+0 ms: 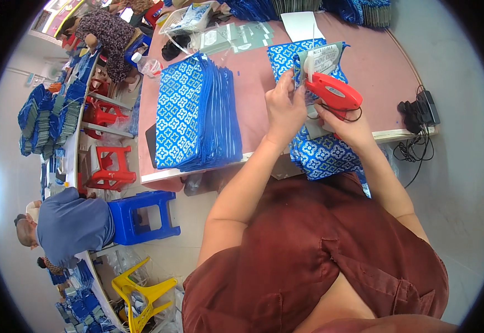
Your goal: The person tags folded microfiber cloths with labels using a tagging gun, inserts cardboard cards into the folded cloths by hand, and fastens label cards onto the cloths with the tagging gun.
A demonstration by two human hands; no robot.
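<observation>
My right hand (350, 125) is wrapped round a red tagging gun (336, 94), whose tip points at a folded blue-and-white patterned cloth (280, 54). A grey printed card (327, 57) lies against that cloth at the gun's front. My left hand (285, 111) is closed, its thumb and fingers pinching the cloth's edge beside the card; the exact grip is partly hidden. More blue patterned cloth (328, 158) hangs at the table's front edge, below my right hand. To the left stands a tall stack of the same folded cloths (183, 111).
The pink-covered table (253, 83) also holds loose grey cards (236, 38), a white basket (189, 19), a plastic bottle (148, 65) and a white sheet (302, 26). A black adapter with cables (419, 114) is at the right edge. Stools (145, 216) and seated people are at left.
</observation>
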